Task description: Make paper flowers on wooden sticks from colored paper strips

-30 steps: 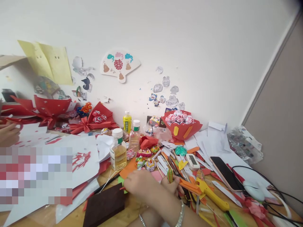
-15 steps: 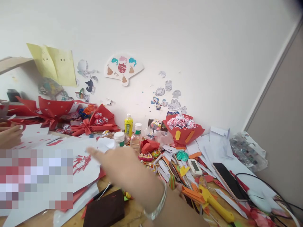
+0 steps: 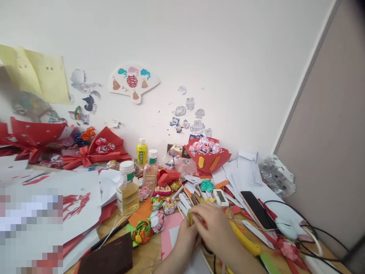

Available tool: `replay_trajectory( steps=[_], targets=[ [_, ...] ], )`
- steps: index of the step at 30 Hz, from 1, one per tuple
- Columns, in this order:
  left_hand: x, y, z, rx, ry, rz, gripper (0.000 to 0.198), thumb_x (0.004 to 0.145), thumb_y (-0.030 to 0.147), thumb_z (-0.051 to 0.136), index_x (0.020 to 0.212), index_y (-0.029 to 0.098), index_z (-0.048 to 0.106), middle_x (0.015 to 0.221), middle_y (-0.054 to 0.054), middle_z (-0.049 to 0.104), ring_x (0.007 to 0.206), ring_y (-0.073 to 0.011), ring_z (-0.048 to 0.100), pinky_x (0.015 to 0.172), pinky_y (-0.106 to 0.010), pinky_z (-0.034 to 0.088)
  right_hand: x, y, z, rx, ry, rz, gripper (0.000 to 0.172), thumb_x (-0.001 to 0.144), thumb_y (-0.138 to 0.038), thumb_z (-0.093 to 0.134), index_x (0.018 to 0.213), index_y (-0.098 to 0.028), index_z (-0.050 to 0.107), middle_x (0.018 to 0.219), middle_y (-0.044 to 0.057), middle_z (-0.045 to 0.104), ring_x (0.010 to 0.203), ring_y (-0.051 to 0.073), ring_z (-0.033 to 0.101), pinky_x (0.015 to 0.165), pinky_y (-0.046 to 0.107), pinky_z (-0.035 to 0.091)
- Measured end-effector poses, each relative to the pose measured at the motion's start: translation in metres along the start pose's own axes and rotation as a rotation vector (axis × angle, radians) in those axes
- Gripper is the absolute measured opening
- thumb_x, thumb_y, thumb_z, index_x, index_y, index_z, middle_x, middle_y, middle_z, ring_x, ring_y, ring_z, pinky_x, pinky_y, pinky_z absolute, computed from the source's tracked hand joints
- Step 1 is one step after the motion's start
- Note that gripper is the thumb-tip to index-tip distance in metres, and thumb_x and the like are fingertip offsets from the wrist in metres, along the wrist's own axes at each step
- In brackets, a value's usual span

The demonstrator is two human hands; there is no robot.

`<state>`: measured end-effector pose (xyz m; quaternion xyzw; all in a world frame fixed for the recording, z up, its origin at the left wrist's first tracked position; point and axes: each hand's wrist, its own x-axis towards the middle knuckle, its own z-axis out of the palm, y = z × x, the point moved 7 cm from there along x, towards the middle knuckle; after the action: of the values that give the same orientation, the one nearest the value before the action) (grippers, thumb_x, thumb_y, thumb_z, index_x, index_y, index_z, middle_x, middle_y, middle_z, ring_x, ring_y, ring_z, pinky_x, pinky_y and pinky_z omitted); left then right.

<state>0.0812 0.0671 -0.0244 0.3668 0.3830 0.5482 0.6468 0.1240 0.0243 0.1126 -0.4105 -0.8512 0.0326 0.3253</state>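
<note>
My left hand (image 3: 186,238) and my right hand (image 3: 212,224) meet low in the middle, over the cluttered table. Between their fingertips shows a small green-and-orange paper flower (image 3: 189,217), mostly covered by the fingers. Both hands are closed around it. Left of them lie an orange-and-green paper flower (image 3: 142,231), a pale pink-and-white one (image 3: 157,221) and a striped white one (image 3: 170,205). A pink sheet (image 3: 167,238) lies beside my left wrist. Close to my right forearm is a yellow glue gun (image 3: 246,239).
Bottles (image 3: 128,194) stand left of centre. A red-wrapped bouquet (image 3: 209,156) is against the wall. At right are a phone (image 3: 256,209), black cables (image 3: 302,207) and a white timer (image 3: 220,198). A dark brown block (image 3: 108,257) lies front left, near white paper sheets (image 3: 82,190).
The arm stretched leftward across the table has drawn back, and both hands are now together at the paper flower. The view has turned right. A bottle and paper flowers now show uncovered.
</note>
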Motion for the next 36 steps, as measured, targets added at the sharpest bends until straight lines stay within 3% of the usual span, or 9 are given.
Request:
replay_trajectory(
  steps=[4,7,10,14,21,27,31,36],
  targets=[
    [0.000,0.012,0.001,0.091,-0.076,0.043,0.052,0.050,0.067,0.066,0.060,0.019,0.048,0.035,0.005,0.051,0.021,-0.0036,0.027,0.027,-0.020,0.022,-0.051,0.077,-0.014,0.071,0.212,0.214,0.019,0.085,-0.026,0.046,0.090,-0.021,0.064,0.094,0.007,0.067,0.093,0.023,0.059,0.082,0.037,0.046],
    [0.000,0.014,-0.001,0.120,-0.059,0.036,0.056,0.048,0.069,0.066,0.062,0.019,0.046,0.036,0.006,0.053,0.021,-0.0028,0.027,0.026,-0.018,0.023,-0.072,0.101,-0.006,0.232,0.233,0.317,0.027,0.086,-0.034,0.044,0.095,-0.019,0.065,0.098,0.010,0.067,0.094,0.024,0.061,0.080,0.035,0.048],
    [-0.003,0.015,0.001,0.153,-0.062,0.040,0.057,0.047,0.069,0.066,0.064,0.019,0.046,0.037,0.005,0.055,0.021,-0.0024,0.028,0.026,-0.017,0.023,-0.071,0.099,0.006,0.411,0.099,0.336,0.030,0.087,-0.036,0.043,0.098,-0.019,0.066,0.101,0.009,0.068,0.094,0.023,0.062,0.082,0.033,0.048],
    [-0.011,0.020,0.007,0.178,-0.095,0.052,0.054,0.052,0.067,0.066,0.066,0.018,0.048,0.040,0.004,0.057,0.023,-0.0017,0.028,0.028,-0.016,0.022,-0.067,0.091,0.011,0.442,-0.011,0.336,0.026,0.087,-0.031,0.044,0.088,-0.019,0.068,0.087,0.006,0.070,0.082,0.020,0.063,0.073,0.030,0.047],
    [-0.017,0.021,0.013,0.221,-0.164,0.043,0.045,0.063,0.057,0.065,0.078,0.016,0.053,0.048,0.004,0.060,0.025,-0.0013,0.029,0.030,-0.017,0.023,-0.069,0.093,0.011,0.285,0.023,0.302,0.023,0.087,-0.019,0.041,0.084,-0.018,0.064,0.081,0.005,0.068,0.077,0.018,0.062,0.069,0.027,0.045],
    [-0.018,0.016,0.015,0.259,-0.174,0.021,0.047,0.061,0.053,0.069,0.084,0.016,0.052,0.046,0.003,0.060,0.025,-0.0016,0.027,0.030,-0.016,0.018,-0.067,0.079,0.014,0.090,-0.012,0.246,0.020,0.085,-0.013,0.043,0.081,-0.019,0.062,0.080,0.005,0.067,0.075,0.018,0.062,0.066,0.026,0.046],
    [-0.026,0.023,0.018,0.149,-0.184,-0.003,0.037,0.063,0.043,0.070,0.082,0.016,0.053,0.050,0.003,0.060,0.029,-0.0013,0.028,0.034,-0.016,0.022,-0.065,0.069,0.011,0.130,-0.016,0.178,0.022,0.086,-0.013,0.042,0.093,-0.020,0.061,0.088,0.004,0.068,0.081,0.018,0.063,0.071,0.026,0.047],
    [-0.028,0.016,0.019,-0.048,-0.253,-0.153,0.032,0.066,0.042,0.069,0.060,0.014,0.055,0.035,0.010,0.034,0.033,-0.0011,0.023,0.038,-0.015,0.026,-0.065,0.059,0.008,0.213,-0.024,0.116,0.033,0.089,-0.012,0.034,0.113,-0.022,0.054,0.106,0.004,0.065,0.096,0.017,0.061,0.082,0.027,0.047]
  ],
)
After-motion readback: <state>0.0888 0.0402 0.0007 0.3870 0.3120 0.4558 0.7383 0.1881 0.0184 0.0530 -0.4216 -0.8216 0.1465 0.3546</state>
